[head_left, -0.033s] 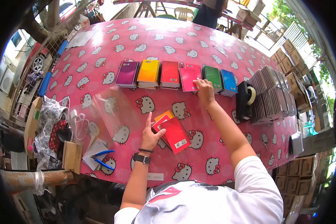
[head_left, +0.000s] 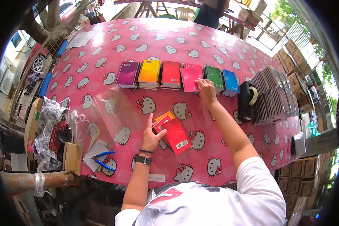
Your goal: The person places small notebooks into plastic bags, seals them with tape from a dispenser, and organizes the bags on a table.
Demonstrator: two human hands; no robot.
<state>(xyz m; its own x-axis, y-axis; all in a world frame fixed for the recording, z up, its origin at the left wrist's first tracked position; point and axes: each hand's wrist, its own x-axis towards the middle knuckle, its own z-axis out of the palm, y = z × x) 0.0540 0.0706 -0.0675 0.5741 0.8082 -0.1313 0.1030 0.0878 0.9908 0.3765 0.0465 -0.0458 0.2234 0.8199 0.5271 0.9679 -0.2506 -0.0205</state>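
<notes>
At the far left of the pink patterned table cover (head_left: 203,164), a bundle of printed cloth (head_left: 51,130) lies by the edge, with a wooden block (head_left: 72,158) just beside it. Next come some white papers (head_left: 91,155) with blue-handled pliers (head_left: 105,153) lying on them, and beyond these a clear plastic sleeve (head_left: 115,109) spread flat. A row of spiral notebooks runs across the middle, starting with a purple stack (head_left: 127,75) and a yellow stack (head_left: 149,71). Nearer the person, the left hand (head_left: 151,138), a dark watch (head_left: 143,159) on its wrist, holds a fanned set of notebooks (head_left: 177,133) by the left side, thumb over the red top one and index finger stretched out; an orange one shows beneath. The row goes on with a red stack (head_left: 171,73) and pink notebooks (head_left: 190,79). The right hand (head_left: 206,92) has its fingers drawn together at the right edge of the upper pink notebook; whether they pinch it I cannot tell. Then stand a green stack (head_left: 213,77), a blue stack (head_left: 231,81), a black tape dispenser (head_left: 246,103) and tall piles of notebooks (head_left: 273,94).
</notes>
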